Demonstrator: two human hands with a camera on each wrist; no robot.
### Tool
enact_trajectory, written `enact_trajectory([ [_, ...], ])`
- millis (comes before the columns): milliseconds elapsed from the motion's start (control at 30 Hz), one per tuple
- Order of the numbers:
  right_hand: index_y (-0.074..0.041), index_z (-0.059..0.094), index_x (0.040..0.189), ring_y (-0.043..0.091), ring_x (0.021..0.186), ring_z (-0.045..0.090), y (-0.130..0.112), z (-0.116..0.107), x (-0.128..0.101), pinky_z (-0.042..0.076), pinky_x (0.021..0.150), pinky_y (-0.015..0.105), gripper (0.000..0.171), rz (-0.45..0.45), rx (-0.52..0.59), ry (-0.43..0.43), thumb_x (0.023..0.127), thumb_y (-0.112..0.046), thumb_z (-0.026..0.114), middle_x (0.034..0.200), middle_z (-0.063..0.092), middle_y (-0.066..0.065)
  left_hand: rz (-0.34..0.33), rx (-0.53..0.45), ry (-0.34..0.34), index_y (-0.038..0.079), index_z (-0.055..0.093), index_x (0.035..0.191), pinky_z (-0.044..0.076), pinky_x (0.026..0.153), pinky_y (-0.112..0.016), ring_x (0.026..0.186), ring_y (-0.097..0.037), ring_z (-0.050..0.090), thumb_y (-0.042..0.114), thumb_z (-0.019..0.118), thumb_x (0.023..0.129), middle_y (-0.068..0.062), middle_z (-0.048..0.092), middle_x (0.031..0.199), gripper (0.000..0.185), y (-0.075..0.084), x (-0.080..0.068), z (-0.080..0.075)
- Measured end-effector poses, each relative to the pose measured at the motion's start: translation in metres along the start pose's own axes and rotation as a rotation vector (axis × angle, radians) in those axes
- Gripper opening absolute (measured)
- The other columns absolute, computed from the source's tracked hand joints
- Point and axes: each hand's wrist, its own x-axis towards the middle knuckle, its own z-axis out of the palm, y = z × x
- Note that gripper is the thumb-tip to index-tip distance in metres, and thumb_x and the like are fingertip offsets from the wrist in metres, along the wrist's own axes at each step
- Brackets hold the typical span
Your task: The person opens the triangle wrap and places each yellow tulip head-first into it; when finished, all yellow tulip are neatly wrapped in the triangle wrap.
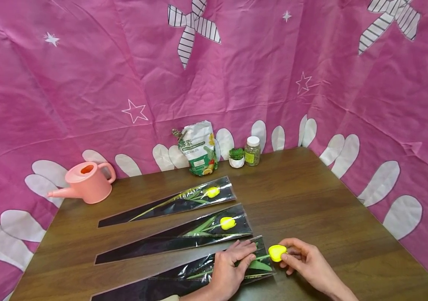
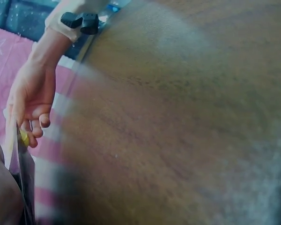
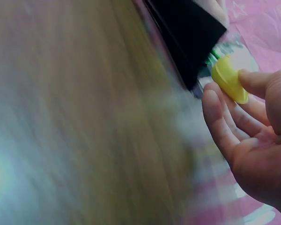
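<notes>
A: Nearest the table's front edge, what step was in hand?

B: The left hand [image 1: 233,267] pressed flat, fingers straight, on the black-and-clear cellophane flower sleeve [image 1: 184,278]; the right hand [image 1: 306,261] pinched the yellow artificial tulip head [image 1: 277,252] at the sleeve's mouth. Judged next: a straight pull along the stem.

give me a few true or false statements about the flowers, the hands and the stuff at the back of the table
1. The right hand pinches the yellow flower head that sticks out of the nearest sleeve. True.
2. The left hand is lifted clear of the table. False: it lies flat on the nearest sleeve, pressing it down.
3. Three dark sleeves lie on the table, each with a yellow flower. True.
4. The pink watering can stands at the right edge of the table. False: it stands at the far left corner.
5. A small potted plant stands between the printed bag and the jar. True.
</notes>
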Motion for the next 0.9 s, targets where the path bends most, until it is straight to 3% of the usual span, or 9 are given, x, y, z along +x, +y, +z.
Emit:
enact_trajectory([
  [67, 0.01, 0.057, 0.118, 0.024, 0.072, 0.07, 0.0, 0.002, 0.0, 0.059, 0.055, 0.038, 0.024, 0.004, -0.002, -0.033, 0.097, 0.0, 0.063, 0.092, 0.071, 0.013, 0.004, -0.005, -0.002, 0.004, 0.079, 0.101, 0.055, 0.087, -0.053, 0.1, -0.022, 0.072, -0.003, 0.08, 0.079, -0.005, 0.076, 0.101, 0.023, 0.0, -0.001, 0.0],
  [267, 0.009, 0.058, 0.116, 0.02, 0.07, 0.069, -0.002, 0.001, 0.0, 0.058, 0.053, 0.035, 0.023, 0.04, -0.047, 0.06, 0.095, 0.001, 0.065, 0.089, 0.071, 0.013, 0.008, -0.015, 0.011, 0.005, 0.079, 0.099, 0.056, 0.087, -0.049, 0.098, -0.021, 0.072, 0.001, 0.079, 0.083, -0.004, 0.076, 0.1, 0.017, -0.001, 0.0, 0.0],
  [567, 0.007, 0.059, 0.116, 0.02, 0.072, 0.069, -0.002, 0.01, 0.003, 0.058, 0.054, 0.035, 0.023, -0.001, 0.005, -0.011, 0.095, 0.0, 0.065, 0.09, 0.071, 0.011, 0.016, -0.039, 0.022, 0.003, 0.078, 0.098, 0.056, 0.087, -0.049, 0.098, -0.02, 0.072, -0.002, 0.079, 0.081, -0.002, 0.076, 0.099, 0.017, 0.003, 0.004, 0.002],
  [900, -0.003, 0.07, 0.106, 0.011, 0.072, 0.066, 0.001, 0.024, 0.008, 0.055, 0.057, 0.027, 0.022, -0.111, -0.153, 0.093, 0.086, 0.0, 0.076, 0.091, 0.072, 0.002, 0.008, -0.041, 0.024, 0.004, 0.079, 0.099, 0.056, 0.086, -0.051, 0.097, -0.019, 0.072, 0.0, 0.079, 0.082, -0.003, 0.076, 0.099, 0.017, 0.002, 0.005, 0.003],
])
